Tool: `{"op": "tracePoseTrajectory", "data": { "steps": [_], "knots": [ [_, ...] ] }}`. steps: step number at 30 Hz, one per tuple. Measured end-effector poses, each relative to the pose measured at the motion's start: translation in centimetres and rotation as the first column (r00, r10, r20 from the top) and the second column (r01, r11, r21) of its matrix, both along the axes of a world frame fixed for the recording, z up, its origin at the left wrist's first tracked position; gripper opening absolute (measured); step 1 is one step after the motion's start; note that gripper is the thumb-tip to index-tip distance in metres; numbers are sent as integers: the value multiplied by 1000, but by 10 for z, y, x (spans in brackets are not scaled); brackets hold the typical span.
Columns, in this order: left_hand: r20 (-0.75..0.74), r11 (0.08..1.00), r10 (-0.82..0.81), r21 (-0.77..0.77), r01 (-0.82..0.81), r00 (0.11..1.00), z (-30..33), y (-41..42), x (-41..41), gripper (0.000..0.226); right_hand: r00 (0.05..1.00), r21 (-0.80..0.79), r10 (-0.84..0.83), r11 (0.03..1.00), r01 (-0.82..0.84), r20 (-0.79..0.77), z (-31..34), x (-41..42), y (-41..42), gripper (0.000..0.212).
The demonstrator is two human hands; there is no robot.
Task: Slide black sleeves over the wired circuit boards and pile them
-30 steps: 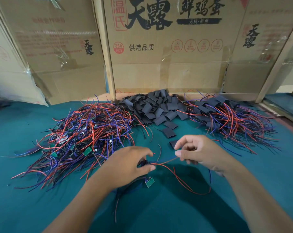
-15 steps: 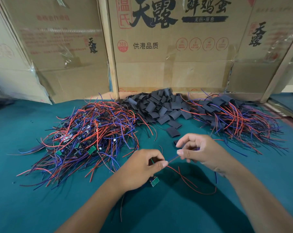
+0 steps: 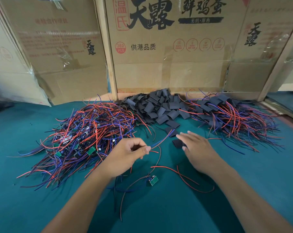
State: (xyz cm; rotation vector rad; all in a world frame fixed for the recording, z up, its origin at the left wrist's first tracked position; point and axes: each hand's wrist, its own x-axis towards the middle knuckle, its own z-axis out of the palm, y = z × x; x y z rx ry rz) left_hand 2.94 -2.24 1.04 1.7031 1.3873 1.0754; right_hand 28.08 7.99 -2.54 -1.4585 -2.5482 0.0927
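Two wire ends (image 3: 161,141) are pinched in the left hand (image 3: 125,157); the circuit board (image 3: 153,180) dangles above the table (image 3: 243,190). Right hand (image 3: 197,148) fingers, extended, reach a loose black sleeve (image 3: 177,143). Risk: splayed ends snagging the sleeve mouth.

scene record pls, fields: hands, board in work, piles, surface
left hand: pinches the red and blue wires
right hand: fingers straight, reaching over a loose black sleeve, holds nothing
board in work: green circuit board, bare, lying on the table below the hands
unsleeved pile: left
sleeve pile: back centre
sleeved pile: right
surface: teal table cover
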Motion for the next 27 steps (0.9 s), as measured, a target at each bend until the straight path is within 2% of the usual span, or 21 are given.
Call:
{"op": "tracePoseTrajectory", "data": {
  "steps": [3, 11, 13, 14, 15, 17, 19, 23, 27],
  "knots": [
    [13, 1000, 4, -10, -4, 1000, -1, 0, -2, 20, 990, 13, -6, 1000, 4, 140, -5, -4, 8, 48],
    [17, 1000, -9, -9, 10, 1000, 4, -1, -3, 21, 994, 161, -43, 987, 26, 105, 2, -11, 13, 28],
    [28, 1000, -15, -7, 15, 1000, 4, -2, -3, 21, 999, 162, -31, 986, 34, -21, 6, -11, 9, 26],
    [43, 1000, -22, -10, 22, 999, 5, -2, -3, 21, 986, 126, -34, 991, 55, -162, 8, -11, 5, 26],
    [70, 999, -31, -14, 32, 997, 5, -3, -3, 22, 938, 64, -39, 996, 65, -343, 11, -11, -1, 25],
    [141, 998, -57, -9, 59, 988, 7, -5, -2, 24, 763, -119, -77, 993, 1, -642, 19, -18, -15, 20],
    [208, 995, -97, 24, 95, 973, 8, -6, 0, 24, 620, -287, -122, 942, -173, -775, 25, -31, -32, 18],
    [222, 985, -170, 75, 157, 960, 9, -8, 5, 19, 424, -441, -238, 755, -485, -874, 27, -51, -60, 16],
    [214, 982, -187, 77, 175, 959, 10, -8, 6, 13, 306, -524, -456, 497, -692, -836, 29, -50, -65, 26]
  ]
}}
